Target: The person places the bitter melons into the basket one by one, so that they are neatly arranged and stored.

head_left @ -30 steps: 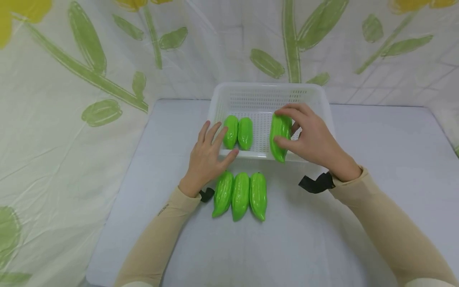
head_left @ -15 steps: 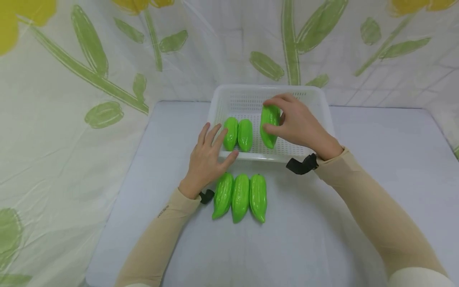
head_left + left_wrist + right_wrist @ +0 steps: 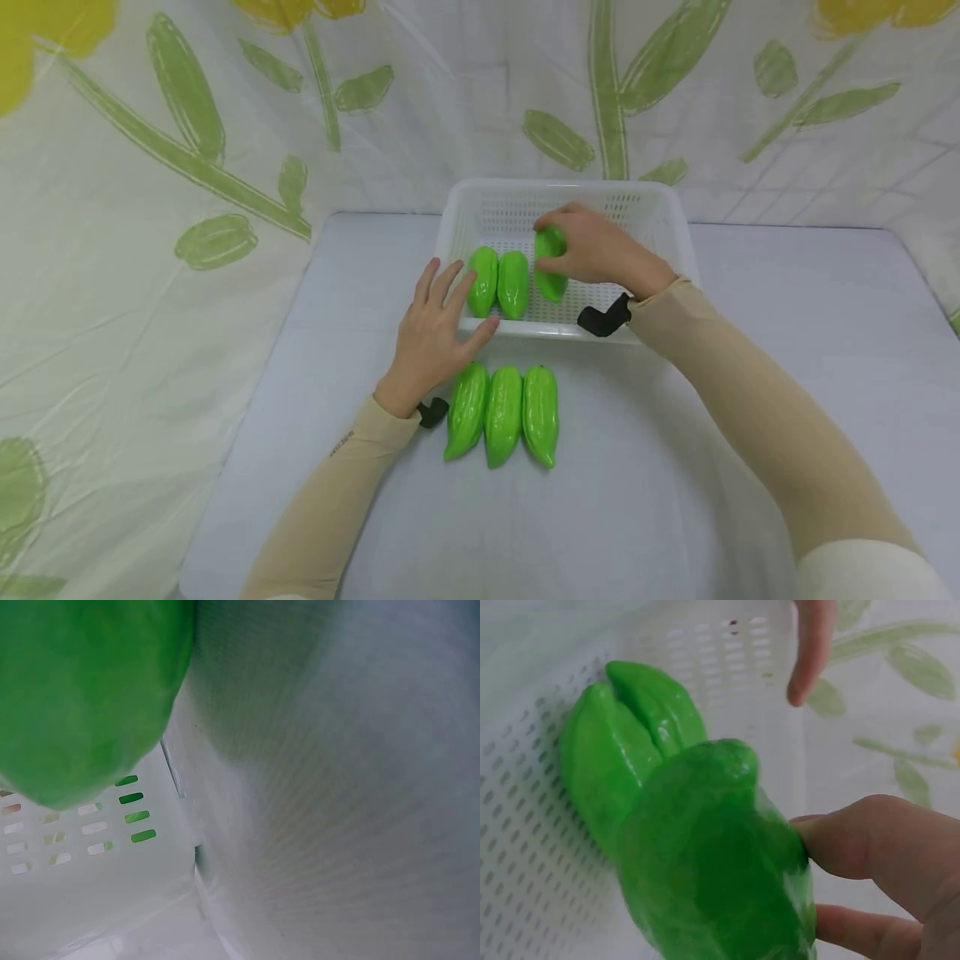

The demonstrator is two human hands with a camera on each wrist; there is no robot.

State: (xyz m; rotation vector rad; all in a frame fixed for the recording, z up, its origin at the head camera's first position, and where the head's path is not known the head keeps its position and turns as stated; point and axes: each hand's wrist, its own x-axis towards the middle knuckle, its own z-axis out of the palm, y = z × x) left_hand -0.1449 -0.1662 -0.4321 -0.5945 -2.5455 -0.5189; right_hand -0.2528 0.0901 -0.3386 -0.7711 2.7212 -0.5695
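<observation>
In the head view my right hand (image 3: 592, 246) pinches a glossy green, ridged bitter melon (image 3: 551, 283) between thumb and fingers, inside the white plastic basket (image 3: 517, 329). Two similar bitter melons (image 3: 513, 285) lie side by side at the basket's left; the right wrist view shows them (image 3: 604, 765) beyond the held one (image 3: 712, 855). My left hand (image 3: 429, 337) lies at the front left corner of the basket with its fingers spread and straight. Between basket and person, three more bitter melons (image 3: 503, 415) lie in a row on the table.
The grey-white table (image 3: 615, 517) carries the basket near its back edge. Behind it hangs a white curtain (image 3: 450, 108) with a flower print. A black wrist strap (image 3: 603, 318) is on the right sleeve, another on the left (image 3: 432, 412).
My right hand has moved left and down into the basket with the bitter melon, from above the front rim toward the two others. The left hand stays in place.
</observation>
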